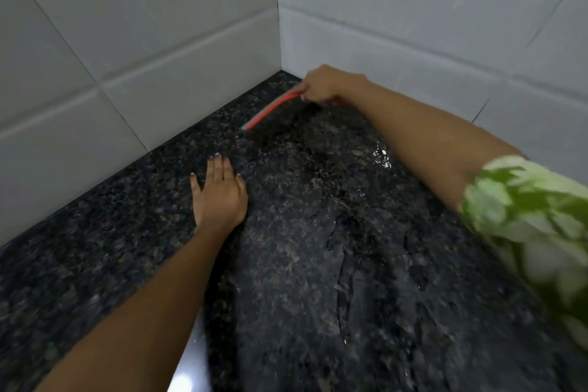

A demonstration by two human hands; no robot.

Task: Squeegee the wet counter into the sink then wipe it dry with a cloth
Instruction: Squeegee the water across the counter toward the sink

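Note:
A dark speckled granite counter (286, 264) fills the view, with a film of water across its middle and right. My right hand (321, 86) reaches into the far corner and is closed around a red squeegee (270, 111). Its blade lies on the counter near the back wall and angles down to the left. My left hand (219, 194) rests flat on the counter with the fingers spread, holding nothing, well short of the squeegee. No sink or cloth is in view.
White tiled walls (143, 41) meet in a corner (278, 41) behind the counter, closing it in at the left and back. A bright glint marks standing water (381, 157) near my right forearm. The green patterned sleeve (528, 219) is blurred at the right.

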